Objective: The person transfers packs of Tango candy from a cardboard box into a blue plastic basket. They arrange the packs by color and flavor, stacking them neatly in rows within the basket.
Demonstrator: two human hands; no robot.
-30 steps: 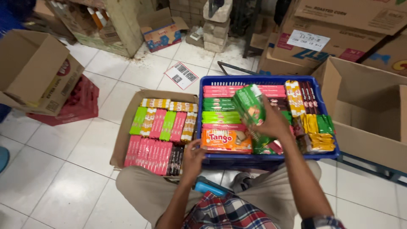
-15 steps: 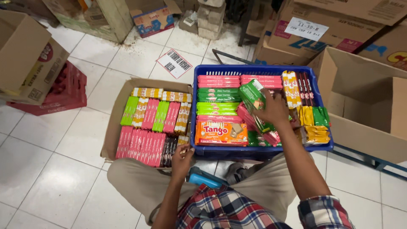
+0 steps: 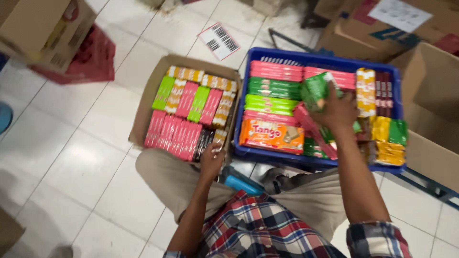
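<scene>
Fingers of the right hand (image 3: 340, 112) are clamped round a green snack packet (image 3: 316, 91), which is held tilted just above the middle of the blue crate (image 3: 319, 56). A pink packet (image 3: 313, 129) is pinned under the same palm, slanting down toward the crate's near wall.

The left hand (image 3: 212, 161) is rested on the near edge of the cardboard box (image 3: 152, 91), just left of the crate, fingers loosely curled. Whether anything is pinched there can't be told.

Risk-wise: two slick wrappers are being gripped at once, so the pink one could probably be let slip and knocked into the neat rows. The picture is pretty blurred too, so nothing looks steady.

Everything is set on a white tiled floor (image 3: 71, 157). A barcode sheet (image 3: 219, 40) lies beyond the crate, brown cartons (image 3: 430, 91) are crowded to its right, and a red crate (image 3: 91, 59) is parked well off to its left.
</scene>
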